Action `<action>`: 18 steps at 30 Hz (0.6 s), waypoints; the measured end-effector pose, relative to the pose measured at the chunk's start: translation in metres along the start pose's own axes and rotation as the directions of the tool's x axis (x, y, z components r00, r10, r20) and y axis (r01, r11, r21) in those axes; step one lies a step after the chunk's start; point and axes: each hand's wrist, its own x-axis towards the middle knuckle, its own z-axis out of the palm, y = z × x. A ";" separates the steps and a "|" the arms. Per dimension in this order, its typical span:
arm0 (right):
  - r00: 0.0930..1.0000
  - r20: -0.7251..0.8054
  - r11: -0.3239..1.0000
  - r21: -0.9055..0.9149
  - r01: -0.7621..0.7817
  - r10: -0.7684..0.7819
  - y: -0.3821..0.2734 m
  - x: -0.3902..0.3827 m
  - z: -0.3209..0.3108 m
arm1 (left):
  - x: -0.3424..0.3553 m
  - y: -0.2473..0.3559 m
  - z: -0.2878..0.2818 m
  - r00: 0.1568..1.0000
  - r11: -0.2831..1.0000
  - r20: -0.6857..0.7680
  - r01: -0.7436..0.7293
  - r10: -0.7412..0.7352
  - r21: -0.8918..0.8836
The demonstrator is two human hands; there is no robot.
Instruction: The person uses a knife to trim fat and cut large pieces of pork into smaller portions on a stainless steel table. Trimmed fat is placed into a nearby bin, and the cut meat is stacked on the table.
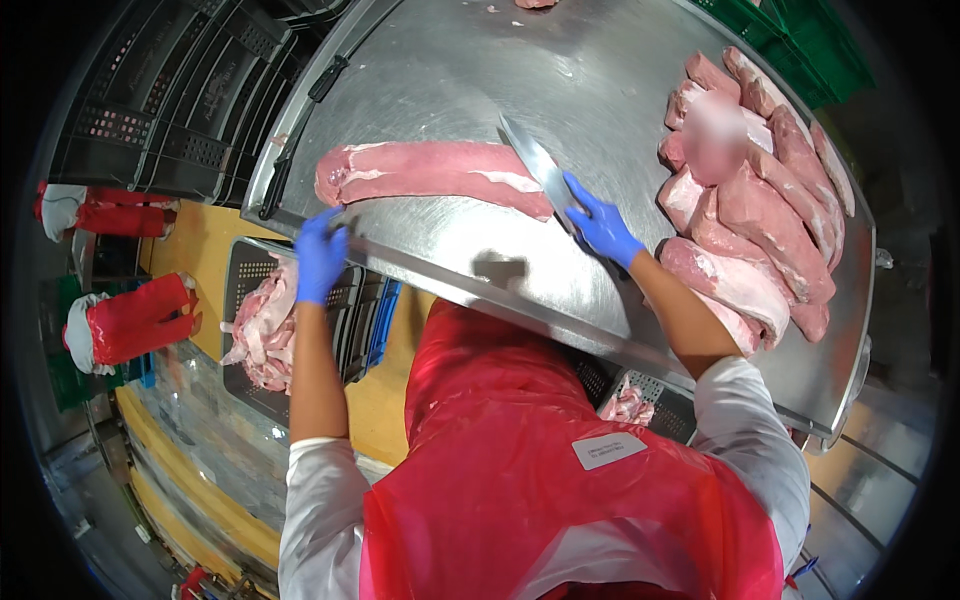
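Note:
A long pale-pink strip of meat, like a pork loin [430, 172], lies across the metal table in front of me. My right hand [605, 222], in a blue glove, is closed round the handle of a knife [535, 160]. The broad blade points up and to the left, over the loin's right end. By the table's near left edge is my left hand [321, 258], also gloved in blue, just below the loin's left end. Its fingers look partly spread, with nothing visible in them. Below it stands a dark crate [240, 265] with pale meat trimmings [268, 335].
Several more loins [765, 220] are heaped on the table's right side. A black-handled tool [328, 78] lies along the left edge. Dark crates [190, 90] stand left, a green crate [800, 45] far right. Two people in red aprons [145, 320] are at the left.

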 end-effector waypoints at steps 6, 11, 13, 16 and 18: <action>0.993 0.030 0.975 0.190 -0.116 0.113 0.009 -0.045 0.022 | 0.050 0.049 0.088 0.980 0.984 -0.096 -0.172 0.177 0.055; 0.987 0.000 0.922 0.357 -0.153 0.164 -0.050 0.024 0.036 | 0.088 0.028 0.107 0.984 0.959 -0.088 -0.131 0.157 0.250; 0.984 0.010 0.922 0.348 -0.171 0.179 -0.056 0.028 0.041 | 0.098 0.023 0.106 0.986 0.964 -0.087 -0.118 0.142 0.239; 0.985 0.055 0.965 0.199 -0.171 0.163 -0.047 -0.002 0.051 | 0.123 0.009 0.103 0.977 0.941 -0.086 -0.161 0.194 0.297; 0.986 0.128 0.993 0.020 -0.112 0.109 -0.038 -0.051 0.052 | 0.138 -0.001 0.095 0.966 0.921 -0.062 -0.218 0.250 0.322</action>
